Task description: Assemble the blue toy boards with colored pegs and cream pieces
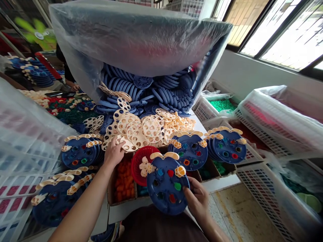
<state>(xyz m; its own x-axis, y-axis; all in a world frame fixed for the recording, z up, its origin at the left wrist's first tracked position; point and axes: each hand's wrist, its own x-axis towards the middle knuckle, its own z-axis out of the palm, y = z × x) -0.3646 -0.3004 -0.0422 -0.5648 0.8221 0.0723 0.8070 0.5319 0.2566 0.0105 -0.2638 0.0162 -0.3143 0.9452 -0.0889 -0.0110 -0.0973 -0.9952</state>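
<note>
My right hand [198, 201] grips the lower right edge of a round blue toy disc [166, 188] with cream horns, cream side pieces and coloured buttons set in its holes. My left hand [113, 153] reaches forward onto a heap of cream perforated discs [137, 129], fingers curled on one of them. Below the held disc sit a red basket [140, 161] and a cardboard box of orange pieces [123, 183].
Stacks of finished blue discs stand at left [78, 153], lower left [54, 201], centre [190, 151] and right [228, 146]. A large plastic bag of blue disc bodies [151, 87] rises behind. White crates [275, 121] line the right; another person [67, 75] works at far left.
</note>
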